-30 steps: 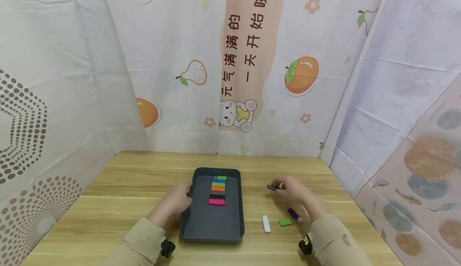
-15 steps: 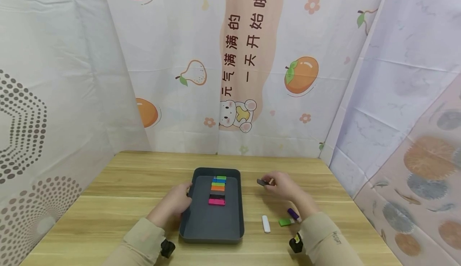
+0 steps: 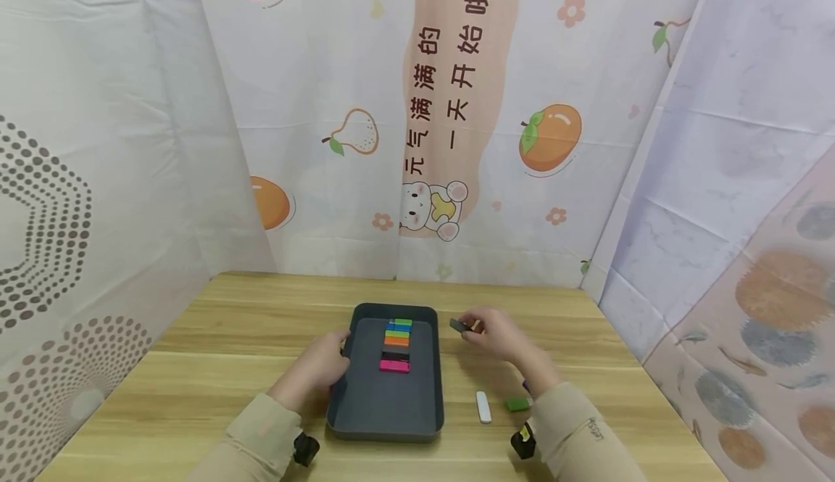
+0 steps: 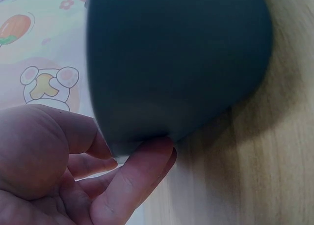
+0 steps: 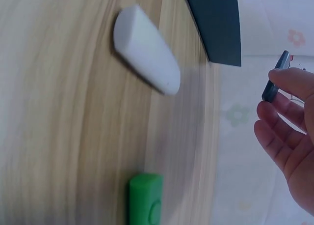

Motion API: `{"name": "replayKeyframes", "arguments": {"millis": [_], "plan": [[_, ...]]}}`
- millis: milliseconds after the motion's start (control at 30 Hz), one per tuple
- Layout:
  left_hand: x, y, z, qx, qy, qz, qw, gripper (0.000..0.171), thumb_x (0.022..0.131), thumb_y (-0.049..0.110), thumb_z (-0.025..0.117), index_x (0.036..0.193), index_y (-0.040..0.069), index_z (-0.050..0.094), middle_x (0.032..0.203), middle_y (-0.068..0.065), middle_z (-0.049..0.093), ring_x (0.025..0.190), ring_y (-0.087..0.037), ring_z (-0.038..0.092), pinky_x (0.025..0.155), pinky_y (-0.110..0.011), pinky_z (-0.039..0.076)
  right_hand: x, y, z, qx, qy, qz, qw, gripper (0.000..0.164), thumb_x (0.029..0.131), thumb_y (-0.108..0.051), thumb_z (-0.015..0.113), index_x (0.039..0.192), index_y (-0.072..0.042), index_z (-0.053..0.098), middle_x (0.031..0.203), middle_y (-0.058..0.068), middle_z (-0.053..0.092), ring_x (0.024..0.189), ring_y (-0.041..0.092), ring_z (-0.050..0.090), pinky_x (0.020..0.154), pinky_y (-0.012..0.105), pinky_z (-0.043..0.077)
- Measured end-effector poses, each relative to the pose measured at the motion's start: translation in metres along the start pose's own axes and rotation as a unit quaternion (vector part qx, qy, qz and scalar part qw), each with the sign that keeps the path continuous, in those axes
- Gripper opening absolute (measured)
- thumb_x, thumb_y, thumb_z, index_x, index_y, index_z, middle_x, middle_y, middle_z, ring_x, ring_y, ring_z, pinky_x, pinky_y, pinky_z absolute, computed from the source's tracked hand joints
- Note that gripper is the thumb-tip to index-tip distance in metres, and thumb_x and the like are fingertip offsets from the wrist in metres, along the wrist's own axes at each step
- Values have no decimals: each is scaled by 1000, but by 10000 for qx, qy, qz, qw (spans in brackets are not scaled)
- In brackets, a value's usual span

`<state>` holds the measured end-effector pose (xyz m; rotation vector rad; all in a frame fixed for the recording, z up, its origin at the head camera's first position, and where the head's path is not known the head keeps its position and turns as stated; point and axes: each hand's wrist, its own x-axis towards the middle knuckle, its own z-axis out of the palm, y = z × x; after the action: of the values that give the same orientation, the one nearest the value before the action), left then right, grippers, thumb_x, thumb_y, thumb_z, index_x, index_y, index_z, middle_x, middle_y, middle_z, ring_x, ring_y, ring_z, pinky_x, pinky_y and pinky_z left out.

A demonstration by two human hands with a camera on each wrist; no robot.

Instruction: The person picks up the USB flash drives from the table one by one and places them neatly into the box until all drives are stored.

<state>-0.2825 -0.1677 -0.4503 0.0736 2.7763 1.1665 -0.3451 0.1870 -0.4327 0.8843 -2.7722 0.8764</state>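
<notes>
A dark grey tray (image 3: 385, 413) lies on the wooden table, and my left hand (image 3: 318, 361) grips its left wall with thumb and fingers. Inside it, toward the back, several colored USB sticks (image 3: 396, 340) form a column: green, blue, orange, dark and, frontmost, pink. Just outside the tray's right wall, my right hand (image 3: 497, 333) pinches a dark grey USB stick (image 5: 276, 77) between thumb and fingertips, raised above the table. The left wrist view shows the thumb and fingers on the tray wall (image 4: 176, 63) from outside.
Right of the tray lie a white stick (image 3: 483, 407), a green USB stick (image 3: 518, 403) and a purple one (image 3: 528, 386), partly hidden by the right forearm. A printed curtain (image 3: 313, 250) hangs behind the table (image 3: 196, 366).
My right hand has moved left with the grey USB stick, from over the right of the table to beside the tray's wall. The left hand keeps its grip on the tray.
</notes>
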Motion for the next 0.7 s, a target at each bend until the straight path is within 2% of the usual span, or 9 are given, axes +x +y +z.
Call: {"name": "replayKeyframes", "arguments": {"millis": [233, 467, 700], "plan": [[-1, 2, -1, -15, -4, -19, 10000, 59, 93, -4, 53, 150, -9, 41, 130, -34, 58, 50, -22, 63, 41, -33, 52, 5, -9, 4, 35, 68, -274, 9996, 15, 89, -6, 75, 104, -9, 75, 93, -1, 67, 75, 12, 64, 59, 24, 52], [-1, 3, 0, -12, 13, -29, 10000, 59, 92, -4, 54, 150, -8, 42, 131, -34, 57, 48, -20, 60, 41, -33, 52, 9, -20, 8, -40, 41, -340, 9994, 15, 90, -9, 75, 105, -11, 75, 94, -3, 68, 76, 11, 63, 59, 25, 52], [0, 1, 0, -12, -10, -64, 10000, 59, 93, -4, 53, 151, -8, 40, 136, -36, 53, 52, -21, 64, 42, -35, 53, 14, -35, 8, -198, 36, -424, 9989, 17, 93, -12, 74, 109, -14, 75, 98, -4, 69, 78, 10, 62, 61, 26, 52]]}}
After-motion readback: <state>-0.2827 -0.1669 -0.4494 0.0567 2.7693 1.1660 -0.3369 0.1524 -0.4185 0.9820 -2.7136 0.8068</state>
